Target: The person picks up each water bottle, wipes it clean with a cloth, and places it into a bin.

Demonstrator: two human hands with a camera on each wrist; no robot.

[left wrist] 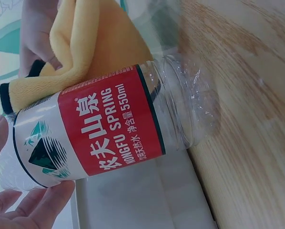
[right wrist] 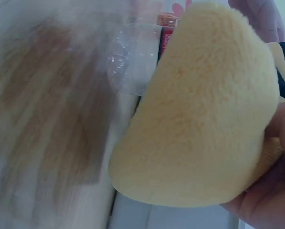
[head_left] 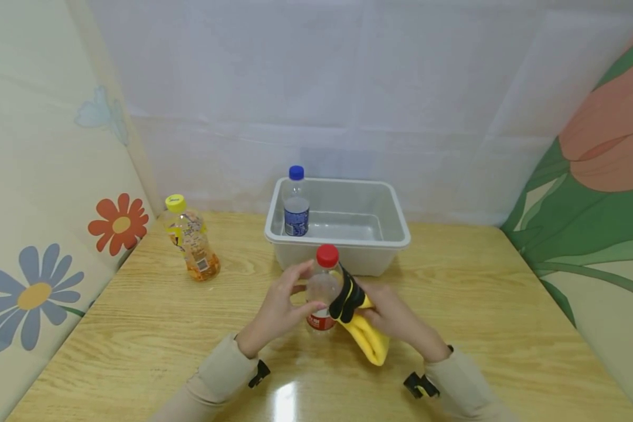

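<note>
My left hand [head_left: 285, 302] grips a clear plastic water bottle [head_left: 323, 288] with a red cap, thumb on one side and fingers on the other. The bottle stands upright in the head view; its red and white label [left wrist: 109, 124] fills the left wrist view. A folded yellow cloth [head_left: 368, 340] with black edging is pinched in my right hand [head_left: 387, 310]. Its edged end lies along the bottle's right side. Fluffy cloth [right wrist: 195, 109] hides much of the bottle in the right wrist view, where my right thumb and fingers [right wrist: 271, 200] show at its lower edge.
Behind the hands stands a light grey plastic bin [head_left: 343, 258], with a blue-capped bottle [head_left: 296, 205] upright at its left end. Farther left on the wooden table [head_left: 153, 340] is a yellow-capped bottle [head_left: 192, 243] with some amber liquid. Fabric-covered walls enclose the back and sides.
</note>
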